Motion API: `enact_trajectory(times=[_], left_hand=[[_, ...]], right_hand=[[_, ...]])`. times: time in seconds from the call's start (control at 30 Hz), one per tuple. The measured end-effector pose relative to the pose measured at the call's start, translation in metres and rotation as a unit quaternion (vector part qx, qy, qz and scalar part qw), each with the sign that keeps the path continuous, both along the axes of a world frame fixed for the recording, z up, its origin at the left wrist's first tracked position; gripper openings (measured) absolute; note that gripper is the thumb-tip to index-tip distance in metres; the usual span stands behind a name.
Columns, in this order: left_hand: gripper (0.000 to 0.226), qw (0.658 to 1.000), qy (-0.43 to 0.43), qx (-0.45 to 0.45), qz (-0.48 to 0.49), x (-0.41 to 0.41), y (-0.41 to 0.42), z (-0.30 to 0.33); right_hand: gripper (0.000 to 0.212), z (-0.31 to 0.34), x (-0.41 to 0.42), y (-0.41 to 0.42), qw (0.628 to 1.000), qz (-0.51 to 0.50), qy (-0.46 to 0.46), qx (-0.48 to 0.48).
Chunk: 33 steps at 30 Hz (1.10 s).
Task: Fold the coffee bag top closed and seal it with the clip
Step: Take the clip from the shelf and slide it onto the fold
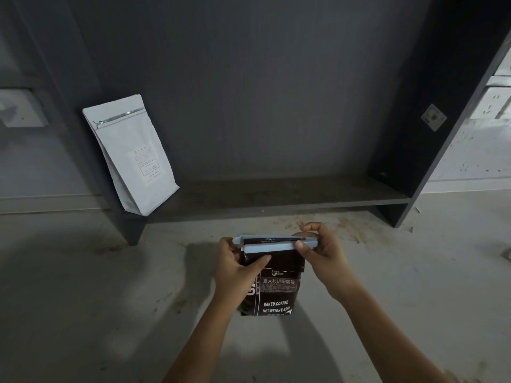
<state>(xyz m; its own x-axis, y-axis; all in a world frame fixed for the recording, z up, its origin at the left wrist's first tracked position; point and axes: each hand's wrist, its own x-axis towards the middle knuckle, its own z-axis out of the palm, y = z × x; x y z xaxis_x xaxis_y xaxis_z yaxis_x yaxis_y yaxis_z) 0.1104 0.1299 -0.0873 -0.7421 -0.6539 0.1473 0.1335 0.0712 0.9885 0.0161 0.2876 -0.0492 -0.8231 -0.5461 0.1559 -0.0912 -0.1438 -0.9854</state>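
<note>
A dark brown coffee bag [276, 294] with white lettering stands upright on the grey floor in front of me. Its top is folded over, and a long pale blue clip [273, 246] lies across the fold, its two bars on either side of the bag's top edge. My left hand [237, 268] grips the bag's upper left corner, thumb across the front just under the clip. My right hand [320, 248] pinches the clip's right end between thumb and fingers.
A white coffee bag [132, 158] leans against the left side panel of a dark open shelf unit [276, 194]. Coffee grounds are scattered over the floor [331, 222] near the shelf. Wall sockets [495, 106] show at the far right.
</note>
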Motion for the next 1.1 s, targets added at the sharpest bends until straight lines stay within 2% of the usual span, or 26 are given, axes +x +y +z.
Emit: enact_trajectory(times=[0.13,0.3,0.47,0.6,0.8,0.93,1.03,1.1], left_hand=[[0.051,0.999,-0.007,-0.032,0.0,-0.001,0.001,0.002],[0.052,0.998,-0.022,-0.062,-0.024,0.0,-0.001,0.008],[0.037,0.995,-0.039,-0.082,-0.045,0.001,-0.004,0.005],[0.038,0.996,-0.04,-0.061,-0.051,-0.001,-0.006,0.004],[0.045,0.991,-0.007,0.012,-0.136,0.006,-0.016,0.005],[0.039,0.992,0.01,0.059,-0.114,0.008,-0.014,0.006],[0.027,0.992,0.018,0.079,-0.097,0.007,-0.011,0.004],[0.02,0.992,0.019,0.082,-0.091,0.006,-0.011,0.005]], right_hand=[[0.021,-0.008,0.007,-0.005,0.999,0.028,-0.035,0.003],[0.018,-0.008,0.008,-0.01,0.998,0.022,-0.06,-0.016],[0.021,-0.003,0.007,-0.012,0.998,0.032,-0.045,0.003],[0.022,-0.002,0.007,-0.013,1.0,0.011,-0.019,0.019],[0.017,-0.004,0.009,-0.015,0.999,-0.001,-0.029,0.015],[0.015,-0.002,0.009,-0.014,0.999,-0.006,-0.037,0.019],[0.01,0.004,0.006,-0.011,0.997,0.008,0.008,0.078],[0.011,0.011,0.005,-0.007,0.984,0.007,0.091,0.155]])
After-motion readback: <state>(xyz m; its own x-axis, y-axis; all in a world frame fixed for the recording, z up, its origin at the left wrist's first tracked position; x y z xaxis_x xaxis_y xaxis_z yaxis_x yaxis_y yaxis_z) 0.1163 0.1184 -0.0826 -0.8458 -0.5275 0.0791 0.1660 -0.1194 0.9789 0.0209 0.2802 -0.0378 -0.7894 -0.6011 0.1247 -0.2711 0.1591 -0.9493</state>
